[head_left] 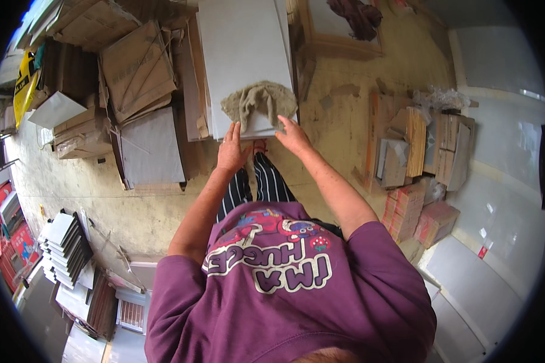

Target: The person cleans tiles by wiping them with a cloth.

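Observation:
A crumpled olive-brown cloth [257,98] lies in an arch across the near end of a large white panel [243,42], which tops a stack of flat sheets. At the panel's near left corner, my left hand [231,151] is open, with its fingers stretched forward close to the cloth's left end. My right hand [293,137] is open at the near right corner, its fingers apart and nearest to the cloth's right end. Neither hand holds anything that I can see. Whether the fingertips touch the cloth or only the panel edge is hard to tell.
Brown cardboard boxes [136,69] and a grey sheet [150,148] stand left of the stack. Upright cartons [451,148] and small red boxes [404,212] sit to the right. At the lower left are stacked white-and-black pieces [63,248]. A dark cloth [357,18] lies far right.

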A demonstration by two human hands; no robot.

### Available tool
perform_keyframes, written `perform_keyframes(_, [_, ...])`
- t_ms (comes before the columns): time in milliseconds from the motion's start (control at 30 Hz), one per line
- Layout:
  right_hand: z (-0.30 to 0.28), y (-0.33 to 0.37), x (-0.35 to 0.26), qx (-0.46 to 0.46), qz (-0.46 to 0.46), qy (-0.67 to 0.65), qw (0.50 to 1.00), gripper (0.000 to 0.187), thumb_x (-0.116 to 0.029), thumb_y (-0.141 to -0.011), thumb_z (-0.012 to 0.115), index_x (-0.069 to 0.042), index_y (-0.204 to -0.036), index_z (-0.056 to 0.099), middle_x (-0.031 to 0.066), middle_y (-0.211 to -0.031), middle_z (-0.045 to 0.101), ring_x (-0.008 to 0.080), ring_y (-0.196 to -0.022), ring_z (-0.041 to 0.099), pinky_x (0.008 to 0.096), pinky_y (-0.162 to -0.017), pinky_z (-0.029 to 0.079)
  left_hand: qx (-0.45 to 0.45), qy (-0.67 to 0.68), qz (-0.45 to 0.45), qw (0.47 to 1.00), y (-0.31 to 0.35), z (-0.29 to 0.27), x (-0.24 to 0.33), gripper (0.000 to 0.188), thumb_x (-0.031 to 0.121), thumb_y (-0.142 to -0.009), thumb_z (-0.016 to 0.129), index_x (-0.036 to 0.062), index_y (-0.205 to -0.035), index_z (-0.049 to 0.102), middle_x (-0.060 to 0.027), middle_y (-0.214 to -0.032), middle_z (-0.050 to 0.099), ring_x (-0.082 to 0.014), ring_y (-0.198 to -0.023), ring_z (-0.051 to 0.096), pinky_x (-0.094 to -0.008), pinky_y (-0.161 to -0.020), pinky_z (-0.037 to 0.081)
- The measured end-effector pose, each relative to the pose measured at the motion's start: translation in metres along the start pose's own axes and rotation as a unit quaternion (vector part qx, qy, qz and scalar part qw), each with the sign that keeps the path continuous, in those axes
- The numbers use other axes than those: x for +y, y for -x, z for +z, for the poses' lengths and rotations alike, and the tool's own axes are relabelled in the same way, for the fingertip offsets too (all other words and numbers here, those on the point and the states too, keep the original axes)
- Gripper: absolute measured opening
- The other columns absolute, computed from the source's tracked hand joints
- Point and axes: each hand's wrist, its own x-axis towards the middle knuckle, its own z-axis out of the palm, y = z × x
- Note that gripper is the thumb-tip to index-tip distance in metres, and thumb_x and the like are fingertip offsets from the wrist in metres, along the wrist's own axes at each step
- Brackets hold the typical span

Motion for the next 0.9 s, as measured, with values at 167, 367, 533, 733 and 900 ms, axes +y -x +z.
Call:
perform_keyframes(167, [0.007, -0.037, -0.005, -0.034, 0.012, 0.035, 0.999, 0.066, -0.015, -0.083, 0.060, -0.013, -0.143, 0.032, 0.0129, -0.148, 0.029, 0.0311, -0.133, 0.035, 0.0388, -0.106, 0.035, 0.024, 0.025, -0.060, 0.998, -0.051, 0.037, -0.010, 0.093, 0.026, -0.075, 0.072, 0.0056, -0.146, 0.016, -0.0280, -0.147, 0.021, -0.0441, -0.127, 0.038, -0.0433, -0.100, 0.041])
perform_keyframes(367, [0.031, -0.066, 0.002, -0.039, 0.010, 0.160, 0.986, 0.071, -0.014, -0.084, 0.056, -0.014, -0.146, 0.023, 0.0132, -0.154, 0.014, 0.0335, -0.139, 0.021, 0.0396, -0.110, 0.029, 0.000, 0.007, -0.092, 0.996, -0.086, 0.063, -0.020, 0.095, 0.028, -0.075, 0.074, 0.0055, -0.147, 0.016, -0.0252, -0.151, 0.013, -0.0407, -0.138, 0.020, -0.0452, -0.109, 0.029])
perform_keyframes(533, [0.043, -0.085, -0.003, 0.005, -0.034, 0.223, 0.974, 0.070, -0.018, -0.084, 0.059, -0.014, -0.146, 0.025, 0.0125, -0.154, 0.016, 0.0344, -0.140, 0.016, 0.0418, -0.113, 0.023, -0.013, -0.046, -0.115, 0.992, -0.106, 0.062, -0.018, 0.094, 0.034, -0.076, 0.072, 0.0075, -0.147, 0.017, -0.0218, -0.154, 0.007, -0.0384, -0.142, 0.011, -0.0511, -0.112, 0.017])
perform_keyframes(733, [0.030, -0.148, -0.025, 0.046, -0.137, 0.253, 0.957, 0.068, -0.024, -0.085, 0.060, -0.015, -0.145, 0.028, 0.0114, -0.152, 0.022, 0.0347, -0.139, 0.018, 0.0465, -0.112, 0.020, 0.049, -0.091, -0.073, 0.992, -0.159, 0.037, -0.038, 0.088, 0.041, -0.079, 0.067, 0.0076, -0.147, 0.022, -0.0220, -0.154, 0.009, -0.0384, -0.142, 0.009, -0.0519, -0.112, 0.014])
perform_keyframes(900, [0.010, -0.223, -0.055, 0.063, -0.180, 0.256, 0.948, 0.052, -0.027, -0.091, 0.054, -0.018, -0.141, 0.039, 0.0082, -0.153, 0.021, 0.0334, -0.141, 0.015, 0.0473, -0.114, 0.017, 0.106, -0.148, -0.028, 0.983, -0.241, 0.002, -0.067, 0.079, 0.049, -0.087, 0.054, 0.0069, -0.146, 0.024, -0.0223, -0.153, 0.011, -0.0386, -0.141, 0.011, -0.0511, -0.113, 0.012])
